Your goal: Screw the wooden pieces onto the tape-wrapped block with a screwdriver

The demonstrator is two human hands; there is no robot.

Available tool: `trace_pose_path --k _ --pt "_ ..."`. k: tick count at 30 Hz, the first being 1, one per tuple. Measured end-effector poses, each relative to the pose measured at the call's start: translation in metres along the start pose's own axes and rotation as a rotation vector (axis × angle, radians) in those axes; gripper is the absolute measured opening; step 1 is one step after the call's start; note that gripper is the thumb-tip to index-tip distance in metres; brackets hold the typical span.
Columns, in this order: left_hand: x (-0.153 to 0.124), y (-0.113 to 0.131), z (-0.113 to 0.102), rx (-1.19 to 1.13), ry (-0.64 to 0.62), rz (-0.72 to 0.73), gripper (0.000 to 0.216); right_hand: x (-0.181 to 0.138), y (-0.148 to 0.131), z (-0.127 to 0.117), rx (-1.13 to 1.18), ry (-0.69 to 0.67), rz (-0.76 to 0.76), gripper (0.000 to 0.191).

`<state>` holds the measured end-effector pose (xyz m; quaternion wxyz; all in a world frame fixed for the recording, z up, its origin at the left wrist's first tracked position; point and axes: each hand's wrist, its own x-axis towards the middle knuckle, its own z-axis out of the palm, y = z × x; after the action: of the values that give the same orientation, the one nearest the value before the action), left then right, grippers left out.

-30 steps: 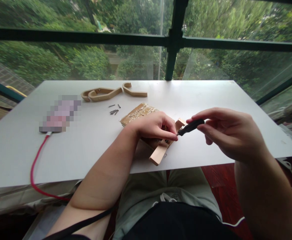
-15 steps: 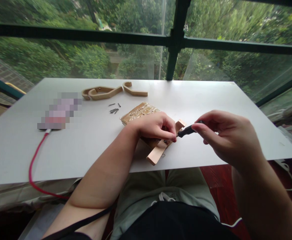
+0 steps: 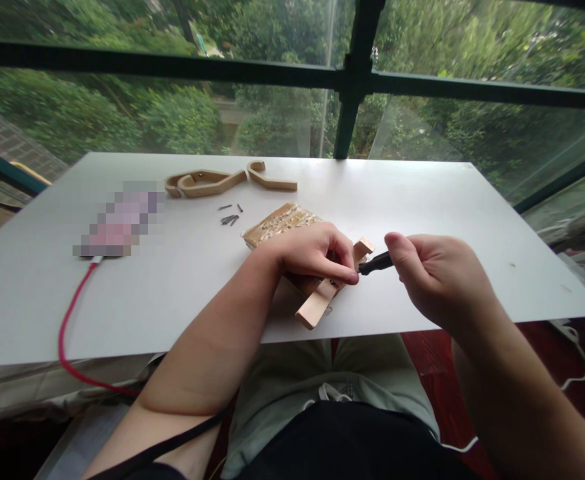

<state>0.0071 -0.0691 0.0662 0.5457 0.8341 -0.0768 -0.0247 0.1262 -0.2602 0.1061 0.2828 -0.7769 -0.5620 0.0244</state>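
Observation:
My left hand [image 3: 312, 253] rests curled over a light wooden assembly [image 3: 317, 303] near the table's front edge, fingertips pinched at its right side. My right hand [image 3: 435, 277] is closed round a black-handled screwdriver [image 3: 375, 264]. Its tip points left and meets my left fingertips at the wood. What the left fingers pinch is too small to make out. A woven straw-coloured panel [image 3: 278, 222] lies under and behind my left hand.
On the white table [image 3: 447, 200], curved wooden pieces [image 3: 207, 183] lie at the back. Several small dark screws [image 3: 229, 219] sit in front of them. A blurred-out object [image 3: 117, 223] with a red cable [image 3: 72, 313] lies at the left. Windows rise behind the table.
My right hand has closed from an extended-finger hold into a fist round the screwdriver and shifted slightly left and down. My left hand has stayed on the wood.

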Motion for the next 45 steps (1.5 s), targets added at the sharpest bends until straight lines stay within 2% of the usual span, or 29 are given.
trace_pose_path --k 4,7,8,11,13,19,23,31,35,41,45 --pt "0.001 0.0 0.0 0.028 0.014 -0.039 0.023 0.002 0.004 -0.001 0.018 -0.007 0.006 0.054" --pt "0.001 -0.001 0.0 0.036 0.031 -0.047 0.025 0.006 0.007 -0.01 0.152 -0.032 -0.1 0.03" --pt "0.001 -0.001 0.0 0.034 0.037 -0.043 0.024 0.008 0.009 -0.014 0.216 -0.065 -0.159 0.025" --pt "0.0 -0.002 0.0 0.02 0.044 -0.033 0.023 0.011 0.014 -0.026 0.349 -0.254 -0.329 0.035" --pt "-0.001 -0.002 0.0 0.011 0.043 -0.032 0.022 0.013 0.017 -0.031 0.342 -0.317 -0.352 0.035" --pt "-0.001 -0.001 0.0 -0.001 0.01 -0.036 0.023 0.013 0.013 -0.031 0.109 -0.217 -0.256 0.023" --pt "-0.001 0.0 0.0 0.0 0.009 -0.036 0.023 0.012 0.008 -0.028 0.068 -0.23 -0.198 0.021" --pt "-0.001 -0.003 -0.001 -0.029 -0.035 -0.021 0.023 0.011 0.0 -0.022 -0.126 -0.152 -0.133 0.045" --pt "-0.001 -0.003 -0.001 -0.03 -0.019 -0.027 0.022 0.006 -0.003 -0.015 -0.116 -0.11 -0.117 0.053" --pt "-0.002 -0.001 -0.002 -0.065 0.034 -0.011 0.022 0.001 -0.006 -0.009 -0.123 -0.06 -0.093 0.055" --pt "-0.003 -0.001 -0.002 -0.105 0.082 -0.008 0.023 0.002 -0.007 -0.005 -0.156 -0.035 -0.124 0.049"
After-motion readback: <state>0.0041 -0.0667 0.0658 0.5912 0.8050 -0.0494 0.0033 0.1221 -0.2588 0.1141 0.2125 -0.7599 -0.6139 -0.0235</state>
